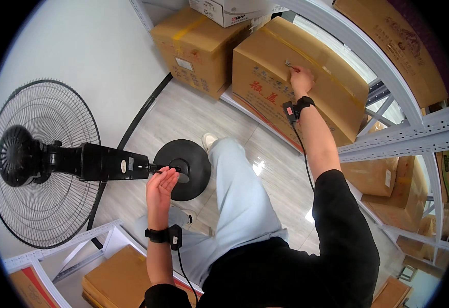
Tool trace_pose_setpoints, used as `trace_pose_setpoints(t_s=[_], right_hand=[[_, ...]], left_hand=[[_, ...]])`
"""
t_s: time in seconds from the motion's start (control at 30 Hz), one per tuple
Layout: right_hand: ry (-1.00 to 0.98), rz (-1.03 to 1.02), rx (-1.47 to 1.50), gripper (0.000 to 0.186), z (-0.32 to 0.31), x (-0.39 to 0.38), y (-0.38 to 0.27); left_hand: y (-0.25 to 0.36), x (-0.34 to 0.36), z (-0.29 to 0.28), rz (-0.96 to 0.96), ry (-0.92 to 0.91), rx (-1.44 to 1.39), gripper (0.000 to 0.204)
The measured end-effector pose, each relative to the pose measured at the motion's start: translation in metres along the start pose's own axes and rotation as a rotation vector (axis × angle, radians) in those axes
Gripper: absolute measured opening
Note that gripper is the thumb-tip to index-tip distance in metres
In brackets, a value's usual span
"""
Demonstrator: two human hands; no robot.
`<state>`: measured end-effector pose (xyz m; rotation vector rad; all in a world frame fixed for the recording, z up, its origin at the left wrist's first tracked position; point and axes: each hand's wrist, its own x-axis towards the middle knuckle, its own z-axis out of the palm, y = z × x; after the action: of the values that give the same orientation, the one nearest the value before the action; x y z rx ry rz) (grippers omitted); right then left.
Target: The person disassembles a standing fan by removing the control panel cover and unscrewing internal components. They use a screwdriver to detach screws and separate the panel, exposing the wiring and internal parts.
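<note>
A black standing fan (109,162) with a round wire guard is on the left, its round base on the floor. My left hand (161,190) is beside the fan's pole, just below the motor housing. Its fingers are stretched out close together; whether they touch the pole I cannot tell. My right arm reaches forward to a large taped cardboard box (265,59). Over its top, my right hand (301,80) has its fingers closed on a small shiny metal piece (288,63), too small to name. Each wrist wears a black strap with a cable.
A second cardboard box (199,46) stands to the left of the large one, with a white carton (229,11) above. Metal shelving (404,138) with more boxes runs along the right. Another shelf rack (70,246) is at the lower left. A black cable cover (145,108) follows the wall.
</note>
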<state>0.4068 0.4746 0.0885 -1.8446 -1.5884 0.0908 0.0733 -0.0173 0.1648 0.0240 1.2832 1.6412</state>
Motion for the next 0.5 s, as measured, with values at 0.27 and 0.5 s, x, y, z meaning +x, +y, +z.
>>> trace_pose_setpoints(t_s=[0.27,0.5], right_hand=[[-0.030,0.024,0.028,0.023,0.001,0.005,0.004],[-0.007,-0.020,0.107,0.023,-0.015,0.005,0.013]], left_hand=[[0.000,0.010,0.006,-0.014,-0.035,-0.003,0.025],[-0.008,0.014,0.010,-0.040,-0.107,0.004,0.025]])
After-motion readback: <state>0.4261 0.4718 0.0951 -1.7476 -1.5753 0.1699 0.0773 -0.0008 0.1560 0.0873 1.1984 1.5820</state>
